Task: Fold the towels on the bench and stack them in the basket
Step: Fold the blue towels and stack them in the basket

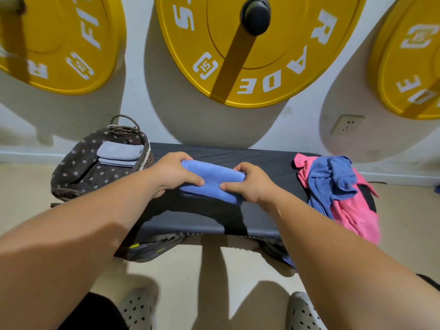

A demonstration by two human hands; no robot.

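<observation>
With left hand [177, 173] and right hand [250, 184] pinching blue towel [212, 179] by its ends at bench [266, 160] middle, possibly barely raised, carry level; set squarely on grey towels [119, 151] in basket [78, 170] at left end.

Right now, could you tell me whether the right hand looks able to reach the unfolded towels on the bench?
Probably yes: bare bench lies between the right hand and the unfolded towels, but it must first release the folded blue towel.
</observation>
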